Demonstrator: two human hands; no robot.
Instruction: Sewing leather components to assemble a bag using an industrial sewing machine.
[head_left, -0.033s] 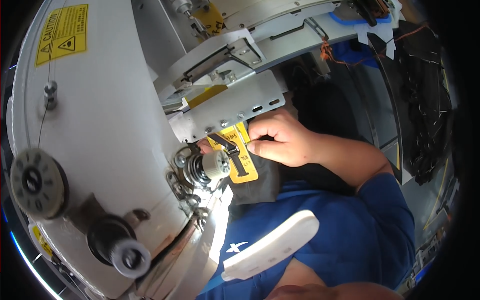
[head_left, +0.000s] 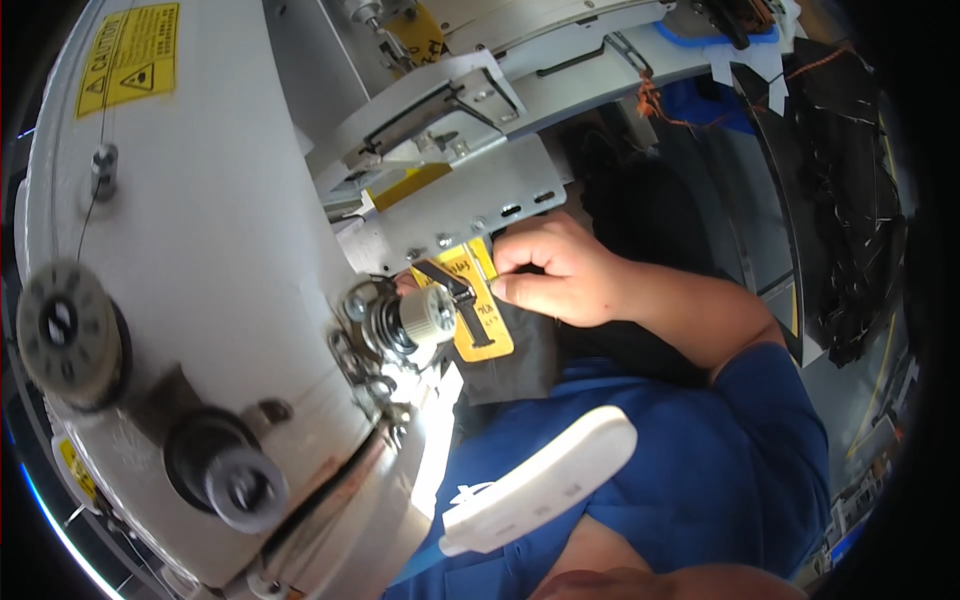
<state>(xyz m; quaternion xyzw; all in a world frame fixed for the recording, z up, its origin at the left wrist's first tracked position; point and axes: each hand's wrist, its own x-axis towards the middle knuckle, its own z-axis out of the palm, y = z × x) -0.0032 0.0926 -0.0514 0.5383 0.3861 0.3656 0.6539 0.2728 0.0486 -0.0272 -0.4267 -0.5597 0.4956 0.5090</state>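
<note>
No visible change from the frame just before, so the grip looks steady, not repositioning. White sewing machine [head_left: 220, 250] fills 9 o'clock, with its ribbed tension dial [head_left: 426, 314] just left of centre. The yellow plate [head_left: 484, 318] sits at centre, over dark fabric [head_left: 522, 362]. Right hand [head_left: 560, 275], just right of centre, has thumb and forefinger pinched on the plate's edge. Left hand is out of view. White paddle lever [head_left: 540, 480] at 5 o'clock.
</note>
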